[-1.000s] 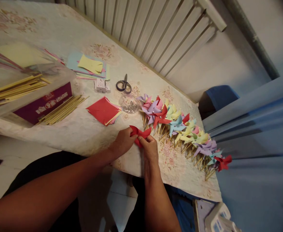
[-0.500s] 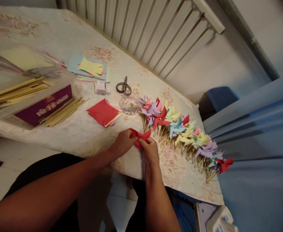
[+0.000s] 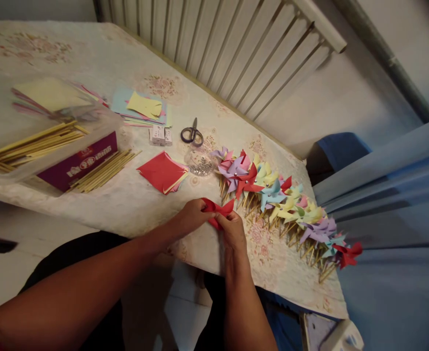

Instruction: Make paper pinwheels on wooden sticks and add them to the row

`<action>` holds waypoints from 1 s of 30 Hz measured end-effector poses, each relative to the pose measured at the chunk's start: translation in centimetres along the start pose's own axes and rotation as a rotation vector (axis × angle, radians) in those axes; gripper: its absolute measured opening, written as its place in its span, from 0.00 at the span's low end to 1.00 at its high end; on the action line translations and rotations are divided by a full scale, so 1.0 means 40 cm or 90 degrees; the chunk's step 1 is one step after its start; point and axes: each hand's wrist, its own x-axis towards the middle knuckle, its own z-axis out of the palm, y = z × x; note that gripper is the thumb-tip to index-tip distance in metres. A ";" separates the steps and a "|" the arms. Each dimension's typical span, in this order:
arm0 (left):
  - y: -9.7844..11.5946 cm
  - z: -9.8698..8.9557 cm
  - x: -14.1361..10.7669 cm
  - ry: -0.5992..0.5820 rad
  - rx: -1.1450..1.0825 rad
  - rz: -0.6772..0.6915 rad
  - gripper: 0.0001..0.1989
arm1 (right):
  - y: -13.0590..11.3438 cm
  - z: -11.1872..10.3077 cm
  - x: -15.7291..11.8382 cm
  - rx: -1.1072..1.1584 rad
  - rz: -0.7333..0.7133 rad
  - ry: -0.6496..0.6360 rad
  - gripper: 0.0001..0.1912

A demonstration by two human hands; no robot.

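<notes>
A red paper pinwheel (image 3: 222, 208), its corners bent inward, is gripped between my two hands just above the front part of the table. My left hand (image 3: 194, 214) pinches it from the left, fingers closed. From the right, my right hand (image 3: 233, 229) grips it too, its thumb near the pinwheel's middle. The fingers cover much of the paper's centre. Left of the hands lies a stack of cut paper squares (image 3: 161, 171) with a red one on top. Beyond the hands, small metal fasteners (image 3: 200, 168) fill a clear round dish.
Finished pinwheels on sticks (image 3: 273, 195) run in a row along the right. Black-handled scissors (image 3: 192, 134), small white boxes (image 3: 160, 135) and coloured paper sheets (image 3: 126, 103) lie farther back. A clear plastic box (image 3: 78, 161) of wooden sticks stands left, loose sticks (image 3: 104, 171) beside it.
The whole scene has shifted slightly right and down in view. My left thumb and fingers have moved in closer to the middle of the red pinwheel, which both hands still hold.
</notes>
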 end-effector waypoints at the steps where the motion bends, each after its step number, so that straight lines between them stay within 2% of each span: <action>1: -0.001 -0.002 0.000 -0.005 -0.001 0.000 0.09 | -0.003 0.002 -0.002 -0.002 -0.001 0.000 0.12; 5: -0.002 -0.007 -0.004 0.014 0.030 -0.019 0.12 | -0.019 0.007 -0.013 -0.006 0.002 -0.019 0.11; 8: 0.001 -0.006 -0.007 0.010 -0.001 -0.018 0.12 | -0.022 0.003 -0.016 0.010 0.013 -0.041 0.12; 14: 0.014 -0.002 -0.012 0.018 -0.008 -0.027 0.08 | -0.007 -0.011 -0.013 0.042 0.040 -0.047 0.13; 19: 0.012 0.001 -0.014 0.037 0.009 -0.023 0.08 | 0.006 -0.022 -0.012 0.040 0.038 -0.049 0.13; 27: 0.005 -0.006 -0.011 0.051 -0.010 -0.016 0.09 | 0.008 -0.036 -0.011 0.072 0.044 -0.083 0.19; 30: 0.015 -0.016 -0.013 0.055 -0.063 -0.033 0.08 | 0.012 -0.040 -0.002 0.093 0.011 -0.037 0.20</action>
